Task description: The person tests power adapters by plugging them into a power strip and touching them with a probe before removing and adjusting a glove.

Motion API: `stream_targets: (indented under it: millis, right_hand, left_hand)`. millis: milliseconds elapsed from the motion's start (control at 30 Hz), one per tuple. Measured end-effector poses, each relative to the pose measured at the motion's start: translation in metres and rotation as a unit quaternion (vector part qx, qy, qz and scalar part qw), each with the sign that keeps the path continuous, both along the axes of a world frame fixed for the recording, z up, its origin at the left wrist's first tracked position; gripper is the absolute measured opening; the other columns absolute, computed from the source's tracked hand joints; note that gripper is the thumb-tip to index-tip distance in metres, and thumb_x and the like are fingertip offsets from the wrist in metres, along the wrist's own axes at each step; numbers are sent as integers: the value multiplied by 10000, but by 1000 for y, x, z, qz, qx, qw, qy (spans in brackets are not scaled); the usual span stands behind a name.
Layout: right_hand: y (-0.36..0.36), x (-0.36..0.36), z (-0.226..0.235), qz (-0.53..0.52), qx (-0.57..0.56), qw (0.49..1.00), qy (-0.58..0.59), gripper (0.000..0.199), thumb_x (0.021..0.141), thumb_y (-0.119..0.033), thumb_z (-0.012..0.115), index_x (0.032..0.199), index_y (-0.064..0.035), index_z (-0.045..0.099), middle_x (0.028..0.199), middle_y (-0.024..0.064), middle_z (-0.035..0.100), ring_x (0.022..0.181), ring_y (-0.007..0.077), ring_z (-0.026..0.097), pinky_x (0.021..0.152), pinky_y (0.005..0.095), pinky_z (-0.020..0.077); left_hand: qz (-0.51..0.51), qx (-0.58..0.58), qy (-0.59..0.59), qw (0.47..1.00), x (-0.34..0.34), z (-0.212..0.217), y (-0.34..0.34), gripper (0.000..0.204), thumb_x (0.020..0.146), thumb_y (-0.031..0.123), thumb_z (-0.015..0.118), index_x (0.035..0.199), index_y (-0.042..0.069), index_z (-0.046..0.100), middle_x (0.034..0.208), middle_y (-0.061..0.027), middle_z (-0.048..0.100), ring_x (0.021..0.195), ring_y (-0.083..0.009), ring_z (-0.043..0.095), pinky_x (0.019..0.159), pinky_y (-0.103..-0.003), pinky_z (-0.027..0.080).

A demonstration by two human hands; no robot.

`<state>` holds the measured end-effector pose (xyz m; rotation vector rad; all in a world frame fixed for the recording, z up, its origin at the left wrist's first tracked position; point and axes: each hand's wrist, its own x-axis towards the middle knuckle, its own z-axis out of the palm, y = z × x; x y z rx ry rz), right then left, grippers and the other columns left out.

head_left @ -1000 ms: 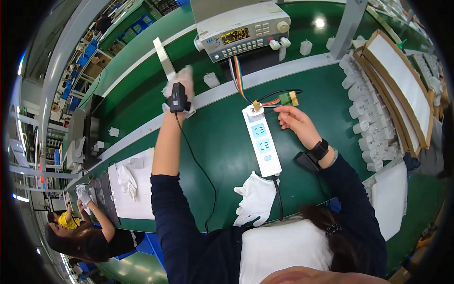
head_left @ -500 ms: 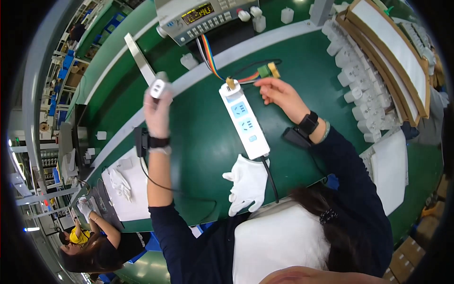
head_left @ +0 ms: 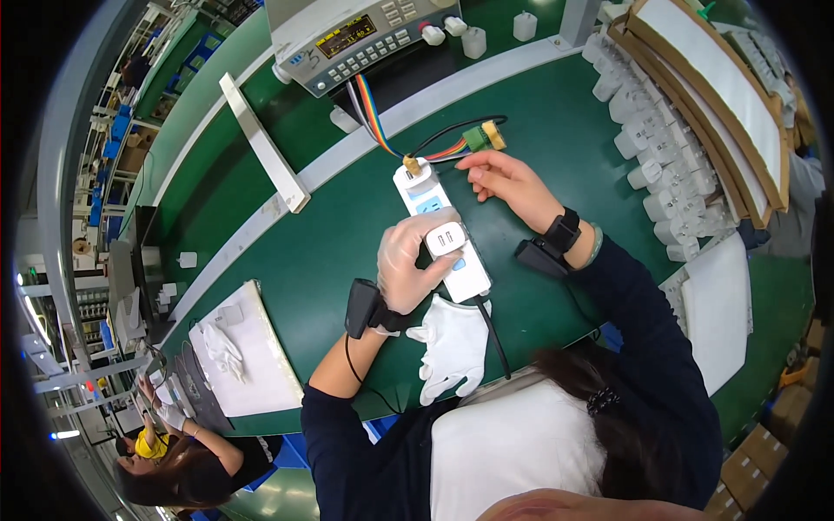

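Observation:
A white power strip (head_left: 466, 280) lies aslant on the green bench. In a thin see-through glove, my left hand (head_left: 408, 259) grips a white two-port USB charger (head_left: 446, 238) over the strip's near socket; whether its pins are in cannot be seen. On the strip's far end sits another white charger (head_left: 419, 180) with a yellowish plug (head_left: 412, 163) in it. My bare right hand (head_left: 512, 185) hovers right of that end, fingers loosely bent, index stretched out, holding nothing. Just beyond it lies a green and yellow connector (head_left: 485, 136) on coloured wires.
A grey bench meter (head_left: 365, 43) with a lit display stands at the back. Rows of white chargers (head_left: 665, 174) and cardboard trays (head_left: 712, 104) line the right. A white glove (head_left: 453, 347) lies by the black cord. Leftward are a white board (head_left: 265, 365) and a co-worker (head_left: 187, 460).
My left hand has brought the charger from the left, over the bench, down to the power strip. My right hand has shifted slightly left.

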<state>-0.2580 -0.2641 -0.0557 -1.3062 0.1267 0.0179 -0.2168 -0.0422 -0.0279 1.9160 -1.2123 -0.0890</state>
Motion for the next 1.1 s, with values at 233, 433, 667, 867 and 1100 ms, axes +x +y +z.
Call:
stream_targets:
  millis: [233, 433, 667, 867, 1100]
  right_hand:
    - [10, 11, 30, 25, -170, 979, -112, 248, 923, -155, 544, 1134, -33, 590, 918, -4, 569, 781, 63, 509, 701, 235, 450]
    - [30, 44, 59, 50, -382, 886, -257, 164, 901, -118, 558, 1002, 5, 599, 957, 32, 599, 794, 88, 530, 711, 254, 451]
    - [33, 26, 99, -3, -109, 950, -292, 115, 884, -77, 551, 839, 12, 610, 943, 67, 623, 840, 114, 567, 740, 250, 455]
    - [35, -19, 73, 83, -322, 919, -210, 99, 872, -85, 567, 891, -11, 630, 893, 64, 581, 761, 158, 562, 695, 264, 447]
    - [39, -29, 59, 17, -392, 890, -232, 116, 831, -64, 613, 938, -36, 650, 857, 69, 535, 703, 195, 528, 667, 278, 437]
  left_hand:
    - [85, -206, 242, 944, 42, -5, 4, 437, 757, 105, 700, 1160, 36, 547, 1145, -91, 584, 1023, -186, 575, 904, -305, 424]
    - [128, -54, 242, 960, 66, -47, -15, 414, 800, 173, 694, 1171, 40, 567, 1118, -107, 582, 995, -198, 573, 901, -310, 435]
    - [100, -77, 236, 964, 65, -44, -19, 407, 789, 189, 707, 1154, 48, 595, 1097, -119, 590, 1032, -205, 564, 898, -309, 444]
    - [111, -85, 216, 966, 62, -40, -16, 421, 794, 169, 698, 1182, 53, 586, 1076, -99, 606, 1046, -196, 560, 907, -305, 440]
    - [132, -305, 354, 874, 71, -11, -10, 486, 800, 139, 682, 1238, -4, 527, 1156, -113, 599, 1086, -191, 554, 938, -299, 429]
